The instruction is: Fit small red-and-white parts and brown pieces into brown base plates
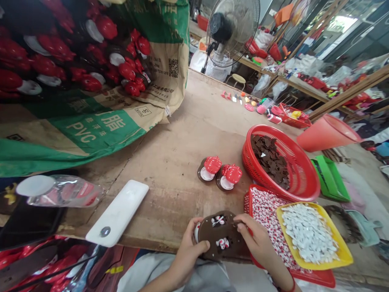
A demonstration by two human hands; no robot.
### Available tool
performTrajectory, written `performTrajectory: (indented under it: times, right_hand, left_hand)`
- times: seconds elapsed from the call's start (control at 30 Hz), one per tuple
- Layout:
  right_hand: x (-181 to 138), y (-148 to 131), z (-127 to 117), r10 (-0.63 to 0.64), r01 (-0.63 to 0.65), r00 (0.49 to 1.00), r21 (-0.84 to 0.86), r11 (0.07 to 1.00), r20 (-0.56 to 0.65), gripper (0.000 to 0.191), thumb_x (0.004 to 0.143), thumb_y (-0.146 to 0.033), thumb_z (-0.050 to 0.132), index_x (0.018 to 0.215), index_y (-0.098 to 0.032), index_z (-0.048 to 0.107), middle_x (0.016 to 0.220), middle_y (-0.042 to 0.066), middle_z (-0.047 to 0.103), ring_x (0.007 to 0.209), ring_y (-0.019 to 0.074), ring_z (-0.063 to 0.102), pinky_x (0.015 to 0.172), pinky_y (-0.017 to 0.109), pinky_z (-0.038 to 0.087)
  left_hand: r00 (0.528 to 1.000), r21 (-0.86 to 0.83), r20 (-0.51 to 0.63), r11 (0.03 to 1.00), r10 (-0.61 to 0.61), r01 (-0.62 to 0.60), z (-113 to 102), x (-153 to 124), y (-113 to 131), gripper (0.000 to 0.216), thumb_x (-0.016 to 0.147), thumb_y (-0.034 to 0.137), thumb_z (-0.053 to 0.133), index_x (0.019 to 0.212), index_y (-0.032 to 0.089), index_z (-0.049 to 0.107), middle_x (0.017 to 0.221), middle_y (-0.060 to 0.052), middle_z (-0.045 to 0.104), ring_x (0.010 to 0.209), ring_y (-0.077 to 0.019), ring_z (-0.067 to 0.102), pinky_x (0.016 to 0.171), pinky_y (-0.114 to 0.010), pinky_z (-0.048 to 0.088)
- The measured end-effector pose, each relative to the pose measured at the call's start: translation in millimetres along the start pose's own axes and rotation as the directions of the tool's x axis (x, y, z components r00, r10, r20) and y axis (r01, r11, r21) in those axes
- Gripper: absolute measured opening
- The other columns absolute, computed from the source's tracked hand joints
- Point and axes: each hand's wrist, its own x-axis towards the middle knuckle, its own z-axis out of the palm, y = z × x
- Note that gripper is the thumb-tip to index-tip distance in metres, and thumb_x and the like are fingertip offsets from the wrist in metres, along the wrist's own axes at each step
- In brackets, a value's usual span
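A dark brown rounded plastic toy part (pixel 209 239) is held low over the table's front edge, its flat face turned up. Two openings in that face show small white-and-red pieces. My left hand (pixel 193 245) grips its left side, thumb lying on top. Over its upper right edge is my right hand (pixel 253 235), thumb and fingertips pinched together; anything between them is too small to make out. Two red-and-white toys with brown bases (pixel 212 165) (pixel 232 175) stand on the table beyond my hands.
To the right are a red basket (pixel 299 172) of brown pieces, a red tray (pixel 322 279) of small red-and-white pieces and a yellow tray (pixel 345 259) of white pieces. A large PVC sack (pixel 170 87) holds several similar toys. A white phone (pixel 121 211) and plastic bottle (pixel 71 194) lie left.
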Motion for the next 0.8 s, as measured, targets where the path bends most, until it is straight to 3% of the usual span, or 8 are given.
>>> performTrajectory:
  times: [0.13, 0.27, 0.53, 0.67, 0.8]
  right_hand:
    - [6, 2, -4, 0.095, -0.097, 0.990, 0.017, 0.995, 0.103, 0.021, 0.083, -0.027, 0.040, 0.092, -0.021, 0.058, 0.086, 0.004, 0.065, 0.078, 0.0167, 0.061, 0.067, 0.025, 0.050]
    - [12, 1, -8, 0.100, -0.104, 0.988, 0.035, 0.994, 0.114, 0.020, 0.083, -0.026, 0.040, 0.087, -0.020, 0.058, 0.079, 0.003, 0.062, 0.073, 0.0147, 0.060, 0.063, 0.023, 0.050]
    - [13, -1, 5, -0.164, 0.169, 0.985, -0.089, 0.982, 0.062, 0.030, 0.083, -0.013, 0.037, 0.106, -0.021, 0.053, 0.109, 0.009, 0.053, 0.101, 0.0176, 0.051, 0.083, 0.031, 0.047]
    - [9, -3, 16, -0.321, 0.335, 0.942, -0.190, 0.923, 0.103, 0.038, 0.080, -0.006, 0.034, 0.112, -0.019, 0.051, 0.116, 0.013, 0.051, 0.106, 0.0211, 0.048, 0.083, 0.037, 0.047]
    - [6, -6, 22, -0.385, 0.396, 0.918, -0.287, 0.872, 0.097, 0.043, 0.079, -0.003, 0.032, 0.117, -0.016, 0.047, 0.116, 0.015, 0.051, 0.105, 0.0236, 0.049, 0.080, 0.039, 0.049]
  left_hand:
    - [1.000, -0.024, 0.001, 0.999, -0.025, 0.025, 0, 2, 3, 0.041, 0.054, 0.013, 0.058, 0.092, 0.022, 0.046, 0.086, 0.001, 0.057, 0.082, -0.0177, 0.048, 0.071, -0.027, 0.035]
    - [0.998, -0.043, -0.016, 0.997, -0.060, 0.059, -2, 5, 5, 0.040, 0.055, 0.013, 0.057, 0.093, 0.023, 0.046, 0.082, 0.002, 0.055, 0.082, -0.0175, 0.047, 0.068, -0.026, 0.035]
    - [0.998, -0.029, 0.009, 0.998, -0.064, 0.064, 2, 3, 7, 0.039, 0.054, 0.013, 0.058, 0.090, 0.022, 0.045, 0.080, 0.002, 0.056, 0.078, -0.0169, 0.048, 0.066, -0.026, 0.035]
    - [0.998, -0.020, 0.007, 0.998, -0.055, 0.055, 4, 2, 6, 0.040, 0.053, 0.013, 0.058, 0.090, 0.022, 0.044, 0.078, 0.002, 0.056, 0.075, -0.0165, 0.048, 0.065, -0.026, 0.035]
    - [0.999, -0.033, -0.001, 0.999, -0.040, 0.040, 1, 3, 2, 0.041, 0.054, 0.010, 0.056, 0.091, 0.022, 0.045, 0.079, 0.003, 0.056, 0.076, -0.0165, 0.049, 0.065, -0.026, 0.036]
